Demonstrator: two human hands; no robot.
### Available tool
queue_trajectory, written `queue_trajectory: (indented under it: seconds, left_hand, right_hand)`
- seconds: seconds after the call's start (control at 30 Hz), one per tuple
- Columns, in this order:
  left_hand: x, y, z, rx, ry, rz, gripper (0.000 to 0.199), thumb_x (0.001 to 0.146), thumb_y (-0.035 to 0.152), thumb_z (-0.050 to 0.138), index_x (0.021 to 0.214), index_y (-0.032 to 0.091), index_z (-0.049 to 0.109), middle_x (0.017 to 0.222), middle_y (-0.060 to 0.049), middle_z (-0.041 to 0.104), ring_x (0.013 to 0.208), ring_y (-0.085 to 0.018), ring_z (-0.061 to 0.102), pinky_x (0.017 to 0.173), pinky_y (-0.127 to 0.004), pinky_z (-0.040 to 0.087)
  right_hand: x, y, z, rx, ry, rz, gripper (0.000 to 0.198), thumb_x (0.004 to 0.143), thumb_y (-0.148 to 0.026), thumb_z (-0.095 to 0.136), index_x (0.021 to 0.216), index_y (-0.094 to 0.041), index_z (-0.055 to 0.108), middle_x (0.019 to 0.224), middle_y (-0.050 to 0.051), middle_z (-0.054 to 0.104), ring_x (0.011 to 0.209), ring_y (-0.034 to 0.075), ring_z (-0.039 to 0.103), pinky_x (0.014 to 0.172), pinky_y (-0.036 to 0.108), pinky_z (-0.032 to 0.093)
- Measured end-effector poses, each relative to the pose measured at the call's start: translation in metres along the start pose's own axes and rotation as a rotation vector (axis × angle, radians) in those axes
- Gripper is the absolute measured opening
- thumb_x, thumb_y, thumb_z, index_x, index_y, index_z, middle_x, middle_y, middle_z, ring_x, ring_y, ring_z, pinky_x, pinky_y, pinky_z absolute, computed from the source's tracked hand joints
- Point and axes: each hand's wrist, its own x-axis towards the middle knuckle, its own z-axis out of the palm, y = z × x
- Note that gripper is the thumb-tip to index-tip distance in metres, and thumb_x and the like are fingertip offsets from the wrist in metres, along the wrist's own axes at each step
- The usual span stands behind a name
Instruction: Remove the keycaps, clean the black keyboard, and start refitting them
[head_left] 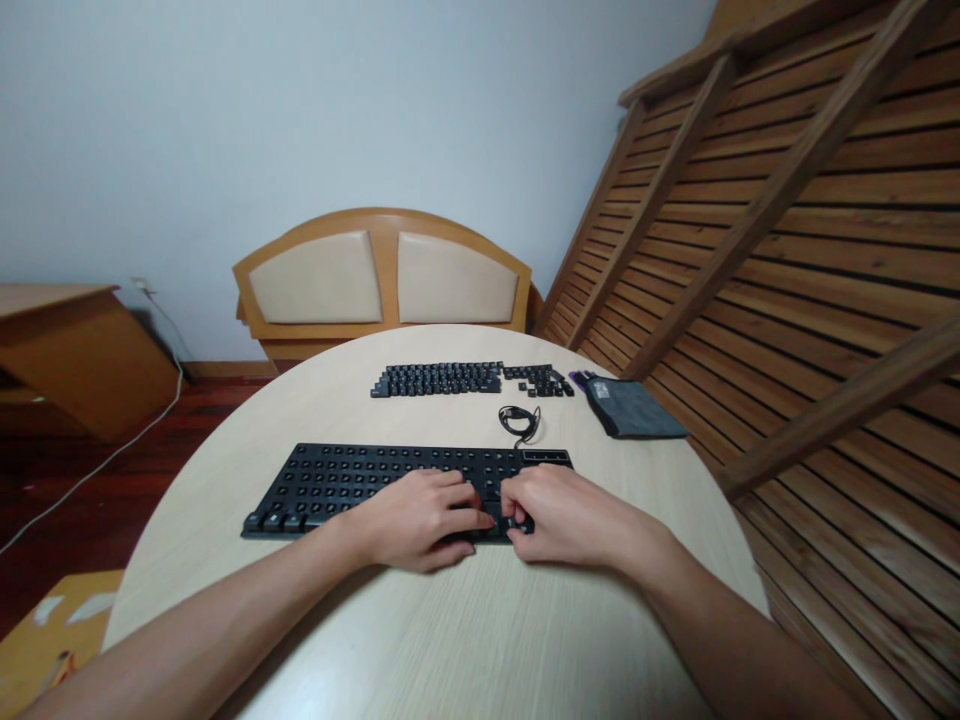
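Note:
A black keyboard [330, 478] lies across the round table in front of me, most of its key positions bare, with small square mounts showing. Several keycaps [274, 522] sit in its bottom row at the left end. My left hand [420, 515] rests over the right half of the keyboard, index finger and thumb stretched out and apart, the fingertip touching its lower part. Beside it, my right hand [562, 515] is closed, fingers curled and thumb bent in around a small black keycap [519, 524] at the keyboard's lower edge. The fingers partly cover that keycap.
Loose black keycaps [439, 378] stand in rows at the table's far side, with a smaller scattered group [538, 380] to their right. A coiled cable [517, 425] lies behind the keyboard. On the right is a dark grey pouch [637, 407]. Wooden slats [795, 250] lean close to the table.

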Motion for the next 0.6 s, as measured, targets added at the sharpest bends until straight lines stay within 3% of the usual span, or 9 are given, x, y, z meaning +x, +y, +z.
queue_trajectory:
  seconds: [0.6]
  left_hand:
    - [0.0026, 0.0038, -0.0018, 0.055, -0.017, -0.022, 0.046, 0.093, 0.034, 0.056, 0.139, 0.032, 0.050, 0.102, -0.005, 0.059, 0.085, -0.023, 0.057, 0.073, -0.035, 0.049]
  right_hand:
    - [0.0010, 0.0035, -0.0001, 0.218, -0.051, 0.117, 0.014, 0.069, -0.020, 0.063, 0.080, -0.020, 0.072, 0.077, 0.001, 0.075, 0.068, 0.016, 0.065, 0.058, 0.023, 0.038]
